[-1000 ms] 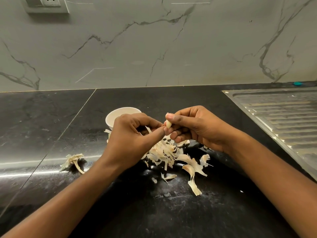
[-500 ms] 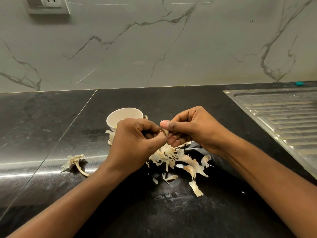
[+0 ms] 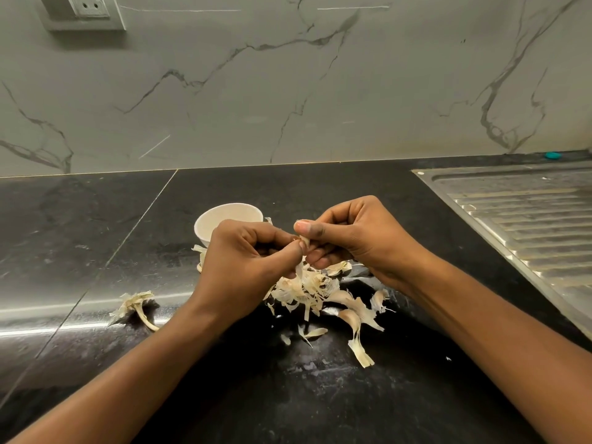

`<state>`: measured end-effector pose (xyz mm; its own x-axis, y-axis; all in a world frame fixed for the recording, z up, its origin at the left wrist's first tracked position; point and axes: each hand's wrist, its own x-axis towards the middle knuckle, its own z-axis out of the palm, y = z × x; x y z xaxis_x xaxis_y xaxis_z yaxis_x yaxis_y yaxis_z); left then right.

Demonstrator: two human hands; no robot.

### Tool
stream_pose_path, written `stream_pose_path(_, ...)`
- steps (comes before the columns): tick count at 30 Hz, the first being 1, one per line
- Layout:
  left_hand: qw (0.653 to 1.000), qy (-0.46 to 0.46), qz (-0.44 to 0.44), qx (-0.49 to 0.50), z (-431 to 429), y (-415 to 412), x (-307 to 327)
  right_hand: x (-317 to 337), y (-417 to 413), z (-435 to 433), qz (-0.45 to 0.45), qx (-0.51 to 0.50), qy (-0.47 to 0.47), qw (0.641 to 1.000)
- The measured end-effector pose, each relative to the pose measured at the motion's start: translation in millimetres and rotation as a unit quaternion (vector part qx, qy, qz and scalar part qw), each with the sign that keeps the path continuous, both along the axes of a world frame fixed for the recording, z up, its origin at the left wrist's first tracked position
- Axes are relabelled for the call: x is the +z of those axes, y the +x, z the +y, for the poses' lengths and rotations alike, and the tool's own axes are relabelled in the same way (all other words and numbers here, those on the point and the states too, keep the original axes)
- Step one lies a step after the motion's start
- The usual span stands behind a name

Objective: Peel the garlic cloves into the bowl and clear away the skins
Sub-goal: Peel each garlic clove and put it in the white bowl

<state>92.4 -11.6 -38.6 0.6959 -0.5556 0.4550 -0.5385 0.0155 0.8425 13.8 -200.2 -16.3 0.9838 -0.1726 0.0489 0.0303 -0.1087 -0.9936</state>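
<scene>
A small garlic clove (image 3: 305, 242) is pinched between the thumb and fingers of my right hand (image 3: 352, 238). My left hand (image 3: 246, 264) meets it from the left, its thumb and forefinger pinching at the clove's skin. Both hands hover just above a pile of pale garlic skins (image 3: 315, 290) on the black counter. The white bowl (image 3: 224, 217) stands right behind my left hand, which hides its lower part; what it contains cannot be seen.
A garlic stem with papery skin (image 3: 136, 304) lies apart at the left. Loose skin strips (image 3: 358, 344) trail toward the front. A steel sink drainboard (image 3: 525, 213) fills the right side. The marble wall has a socket (image 3: 86, 8) at top left.
The clove, seen standing clear above my right fingers a second ago, now sits lower, mostly covered by both thumbs. My hands have closed together slightly.
</scene>
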Motion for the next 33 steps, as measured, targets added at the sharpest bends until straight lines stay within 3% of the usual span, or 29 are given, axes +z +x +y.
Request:
stream_pose_path(8,0.999,0.004,-0.028,0.014,0.9,-1.4,0.4,-2.0,0.8,1.7,0.004,0.005,0.003,1.0)
stream_pose_path(21,0.999,-0.028,-0.005,0.034,1.6,-1.5,6.2,1.2,-1.3,-1.0,0.013,0.056,0.036,0.998)
stream_pose_path(33,0.993,-0.054,0.107,0.02,2.8,-0.7,11.7,0.6,-0.8,-9.0,0.017,0.084,0.065,0.994)
